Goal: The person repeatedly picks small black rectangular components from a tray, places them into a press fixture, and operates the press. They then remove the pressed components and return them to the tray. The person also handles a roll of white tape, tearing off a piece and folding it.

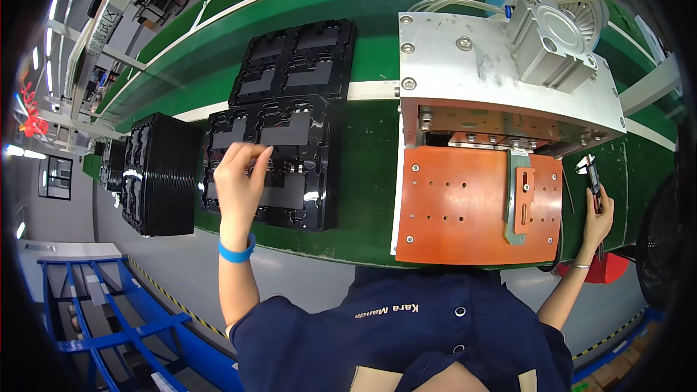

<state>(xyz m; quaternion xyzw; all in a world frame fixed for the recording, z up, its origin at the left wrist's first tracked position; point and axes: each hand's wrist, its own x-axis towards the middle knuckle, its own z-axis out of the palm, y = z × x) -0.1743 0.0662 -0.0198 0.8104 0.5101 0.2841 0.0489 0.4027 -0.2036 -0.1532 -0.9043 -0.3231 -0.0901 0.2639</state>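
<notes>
My left hand (239, 180), with a blue band at the wrist, is over a black plastic tray (325, 167) whose pockets hold dark flat pieces. Its fingers are curled toward the thumb in a pinch; whatever may be between them is too small or hidden to make out. On the right, beside the machine, my right hand (599, 219) grips a digital caliper (593, 174), its jaws pointing away from me. Between my hands, an orange plate (450, 203) with screws and holes lies before the silver press (465, 58). A metal strip and a slotted orange block (526, 210) sit on it.
Another black tray (290, 87) lies behind the first. A tall stack of black trays (170, 174) stands at the left. A pneumatic cylinder with hoses (555, 36) tops the press. A dark fan (659, 239) is at far right; a blue rack (123, 330) stands lower left.
</notes>
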